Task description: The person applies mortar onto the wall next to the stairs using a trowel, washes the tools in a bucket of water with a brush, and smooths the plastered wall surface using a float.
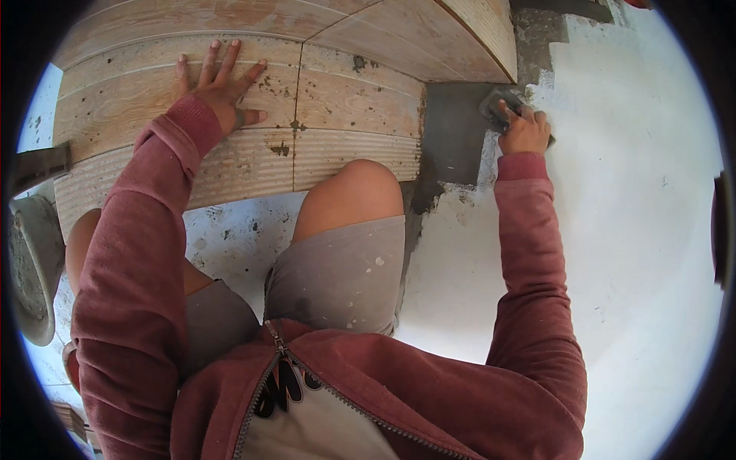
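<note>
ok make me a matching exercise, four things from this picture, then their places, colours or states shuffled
1. left hand
2. right hand
3. round basin
4. zip-front jacket

A. dusty red
B. at the picture's far left
C. spread on wood-look tile
D. holding a dark flat tool

Pairs: 1-C, 2-D, 3-B, 4-A

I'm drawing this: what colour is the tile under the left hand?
The tile is light brown, seen best in the head view.

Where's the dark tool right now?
In the head view, the dark tool is at upper right, in the person's right hand, where the dark grey patch meets the white wall, right of the tiled step.
</note>
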Demonstrator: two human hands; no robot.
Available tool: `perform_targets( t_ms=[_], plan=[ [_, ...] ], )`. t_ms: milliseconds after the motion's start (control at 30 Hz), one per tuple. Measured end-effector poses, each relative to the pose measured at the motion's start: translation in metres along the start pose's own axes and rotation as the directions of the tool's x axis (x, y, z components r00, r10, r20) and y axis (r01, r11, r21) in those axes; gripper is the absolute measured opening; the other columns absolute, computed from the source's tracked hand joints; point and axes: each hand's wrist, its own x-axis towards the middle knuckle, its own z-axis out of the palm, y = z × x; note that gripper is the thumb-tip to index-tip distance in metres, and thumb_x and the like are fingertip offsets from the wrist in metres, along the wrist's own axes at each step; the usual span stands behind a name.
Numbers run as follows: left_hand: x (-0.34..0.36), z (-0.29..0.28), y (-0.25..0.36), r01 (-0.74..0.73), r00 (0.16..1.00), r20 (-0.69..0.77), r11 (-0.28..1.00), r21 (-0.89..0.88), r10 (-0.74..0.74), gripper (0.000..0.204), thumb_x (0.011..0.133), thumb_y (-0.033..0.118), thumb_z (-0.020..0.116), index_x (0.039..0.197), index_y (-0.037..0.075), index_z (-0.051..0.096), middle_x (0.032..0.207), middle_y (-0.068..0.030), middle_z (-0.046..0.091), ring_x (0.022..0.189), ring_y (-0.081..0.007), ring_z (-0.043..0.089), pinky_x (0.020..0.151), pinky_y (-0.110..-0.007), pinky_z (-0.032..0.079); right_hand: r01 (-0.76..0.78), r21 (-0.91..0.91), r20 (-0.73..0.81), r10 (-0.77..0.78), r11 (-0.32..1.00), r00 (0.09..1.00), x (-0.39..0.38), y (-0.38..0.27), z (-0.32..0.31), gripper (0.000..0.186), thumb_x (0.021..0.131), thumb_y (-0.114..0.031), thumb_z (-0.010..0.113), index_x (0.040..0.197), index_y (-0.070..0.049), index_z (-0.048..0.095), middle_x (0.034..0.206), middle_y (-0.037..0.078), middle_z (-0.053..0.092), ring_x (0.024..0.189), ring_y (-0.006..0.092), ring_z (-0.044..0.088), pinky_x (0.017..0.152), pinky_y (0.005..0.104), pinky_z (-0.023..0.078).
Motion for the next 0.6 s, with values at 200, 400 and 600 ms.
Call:
perform_targets(
  t_ms=[200,400,600],
  plan=[
    [0.002,0.003,0.002,-0.016,1.000,-0.017,1.000,-0.014,0.016,0.075,0.076,0.064,0.044,0.138,0.036,0.011,0.147,-0.0041,-0.005,0.134,-0.0266,-0.009,0.101,-0.060,-0.007,0.130,-0.025,0.071,-0.128,0.991,0.989,0.033,0.016,-0.014,0.050,0.062,-0.006,0.063,0.100,-0.039,0.063,0.095,-0.006,0.058,0.092,0.0184,0.049,0.081,0.0361,0.038],
    [0.005,0.006,-0.001,-0.025,0.999,-0.022,1.000,-0.017,0.025,0.075,0.077,0.063,0.044,0.138,0.036,0.012,0.147,-0.0044,-0.005,0.134,-0.0265,-0.010,0.100,-0.061,-0.007,0.240,0.015,0.188,-0.239,0.971,0.953,0.044,0.034,0.000,0.042,0.060,-0.011,0.066,0.093,-0.036,0.066,0.093,-0.004,0.060,0.096,0.0176,0.049,0.084,0.0358,0.037],
    [0.005,0.003,0.000,-0.015,1.000,0.008,1.000,0.019,0.015,0.077,0.076,0.064,0.044,0.138,0.037,0.008,0.146,-0.0054,-0.008,0.134,-0.0283,-0.009,0.101,-0.060,-0.005,0.338,0.001,0.128,-0.335,0.941,0.933,0.057,0.018,0.024,0.043,0.062,-0.011,0.065,0.094,-0.041,0.064,0.101,-0.004,0.057,0.098,0.0197,0.048,0.084,0.0355,0.038]
  ],
)
